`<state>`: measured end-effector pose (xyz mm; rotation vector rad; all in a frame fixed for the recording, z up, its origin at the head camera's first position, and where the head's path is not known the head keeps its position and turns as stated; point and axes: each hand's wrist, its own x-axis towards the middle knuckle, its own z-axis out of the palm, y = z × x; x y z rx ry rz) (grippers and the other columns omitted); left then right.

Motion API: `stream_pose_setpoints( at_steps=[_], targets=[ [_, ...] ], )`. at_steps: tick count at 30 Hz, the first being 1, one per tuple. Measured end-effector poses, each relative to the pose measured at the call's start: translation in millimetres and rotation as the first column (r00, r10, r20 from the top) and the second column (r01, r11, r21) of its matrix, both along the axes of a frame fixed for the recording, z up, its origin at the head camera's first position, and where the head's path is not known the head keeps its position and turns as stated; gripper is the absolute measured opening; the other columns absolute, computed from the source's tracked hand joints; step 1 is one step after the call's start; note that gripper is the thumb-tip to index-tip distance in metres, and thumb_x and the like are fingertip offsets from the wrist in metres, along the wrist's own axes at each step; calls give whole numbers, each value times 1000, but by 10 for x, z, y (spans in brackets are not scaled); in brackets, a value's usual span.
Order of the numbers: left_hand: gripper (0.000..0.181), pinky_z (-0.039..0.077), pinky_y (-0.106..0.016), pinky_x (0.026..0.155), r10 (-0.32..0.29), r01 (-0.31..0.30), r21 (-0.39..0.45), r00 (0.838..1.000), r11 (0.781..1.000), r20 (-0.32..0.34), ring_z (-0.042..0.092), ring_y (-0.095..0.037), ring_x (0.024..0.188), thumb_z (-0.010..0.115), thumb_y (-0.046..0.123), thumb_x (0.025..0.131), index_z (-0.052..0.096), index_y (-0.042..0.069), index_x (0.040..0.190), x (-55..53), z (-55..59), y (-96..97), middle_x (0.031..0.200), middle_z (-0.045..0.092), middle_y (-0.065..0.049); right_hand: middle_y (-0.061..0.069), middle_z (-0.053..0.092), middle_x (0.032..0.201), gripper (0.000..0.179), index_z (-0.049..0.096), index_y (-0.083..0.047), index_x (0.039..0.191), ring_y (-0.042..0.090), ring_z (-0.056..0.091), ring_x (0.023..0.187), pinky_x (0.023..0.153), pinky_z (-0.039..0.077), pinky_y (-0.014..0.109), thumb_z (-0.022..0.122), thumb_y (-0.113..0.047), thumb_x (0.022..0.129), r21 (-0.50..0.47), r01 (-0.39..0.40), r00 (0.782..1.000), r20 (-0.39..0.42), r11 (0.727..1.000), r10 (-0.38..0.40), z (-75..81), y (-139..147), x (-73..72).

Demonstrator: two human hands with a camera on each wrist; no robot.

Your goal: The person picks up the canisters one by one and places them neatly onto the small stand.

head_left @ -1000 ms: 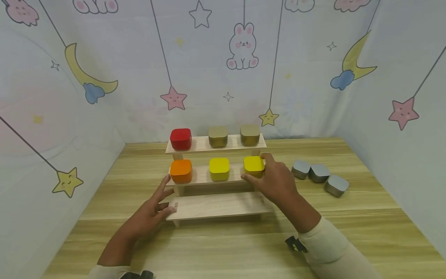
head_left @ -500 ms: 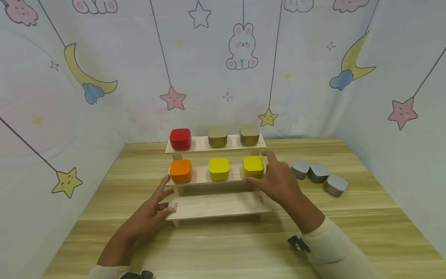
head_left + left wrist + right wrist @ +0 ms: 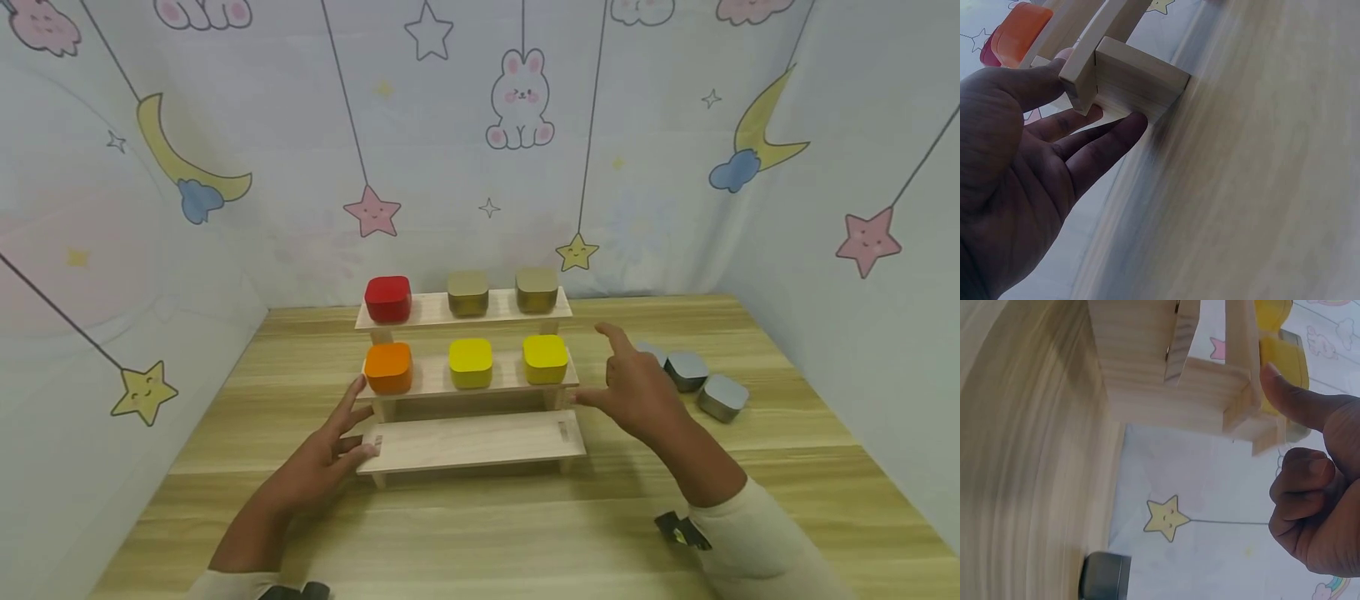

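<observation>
A three-step wooden stand (image 3: 465, 442) faces me on the table. My left hand (image 3: 322, 467) grips its left end, the thumb on the bottom step and fingers against the side, as the left wrist view shows. The middle step carries an orange rounded-square box (image 3: 389, 368) and two yellow boxes, one central (image 3: 471, 363) and one right (image 3: 545, 359). My right hand (image 3: 637, 392) is off the stand's right side, holding nothing. Its thumb and index finger are spread apart; the other fingers are curled, as seen in the right wrist view.
On the top step sit a red box (image 3: 388, 300) and two dull gold boxes, one middle (image 3: 468, 293), one right (image 3: 536, 289). Grey boxes (image 3: 723, 397) lie on the table (image 3: 480, 542) to the right, one partly behind my right hand. A patterned cloth (image 3: 300, 150) hangs behind.
My right hand has let go of the right-hand yellow box and moved right, away from the stand. That box stays on the middle step. My left hand has not moved.
</observation>
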<state>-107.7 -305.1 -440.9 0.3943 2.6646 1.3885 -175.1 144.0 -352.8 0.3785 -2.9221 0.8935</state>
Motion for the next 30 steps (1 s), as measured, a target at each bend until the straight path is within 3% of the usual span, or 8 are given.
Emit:
stream_pose_setpoints(
  at_steps=[3,7,10,12,19,24,28,30],
  targets=[
    [102,62,-54,107,0,0,-1,1000,1000,2,56,-57,145,70,26,109,-6,52,172,-10,2,9,181,22,-24,2,49,66,111,27,-5,170,15,37,52,48,38,32,94,-33,87,9,3,1000,16,1000,-3,-21,115,11],
    [102,62,-55,108,9,-9,0,1000,1000,13,58,-57,143,70,25,109,-5,53,172,-19,6,26,183,19,-21,2,51,66,112,23,-4,172,16,40,53,55,49,42,93,-35,89,28,16,1000,20,999,-16,-84,259,18],
    [102,61,-56,108,14,-14,1,1000,1000,28,60,-57,141,70,24,109,-5,53,172,-20,9,34,182,22,-22,3,51,65,111,21,-2,172,16,41,54,55,49,39,91,-34,91,15,31,999,23,999,-32,-132,358,30],
    [102,61,-57,109,16,-16,2,999,1000,36,60,-57,141,70,25,109,-5,54,172,-20,10,34,181,25,-23,3,51,65,109,21,-1,171,17,42,54,51,41,33,90,-33,93,3,44,999,19,999,-44,-158,419,38],
    [103,61,-55,108,13,-13,3,1000,1000,26,60,-57,141,70,23,109,-6,53,172,-19,-7,20,178,28,-27,2,52,62,105,22,6,169,18,49,53,53,43,33,87,-32,96,44,74,997,-33,996,-73,-195,606,64],
    [102,62,-54,108,8,-8,16,1000,1000,17,59,-58,142,70,23,109,-5,51,173,-5,-12,13,176,31,-30,4,54,64,104,22,9,168,18,49,56,54,43,34,86,-28,96,35,124,992,3,992,-124,-243,726,34],
    [102,61,-55,108,12,-12,10,1000,1000,16,59,-58,142,69,24,109,-6,52,172,-1,-14,6,176,31,-29,17,68,83,104,21,10,168,25,62,66,57,50,38,85,-30,97,25,176,983,53,984,-177,-289,843,-20],
    [101,61,-55,108,10,-11,12,1000,1000,15,58,-58,143,69,24,109,-6,52,172,-1,-15,4,177,30,-29,27,72,98,104,20,11,168,35,69,76,63,56,45,84,-31,98,18,204,976,74,979,-204,-305,900,-39]
  ],
)
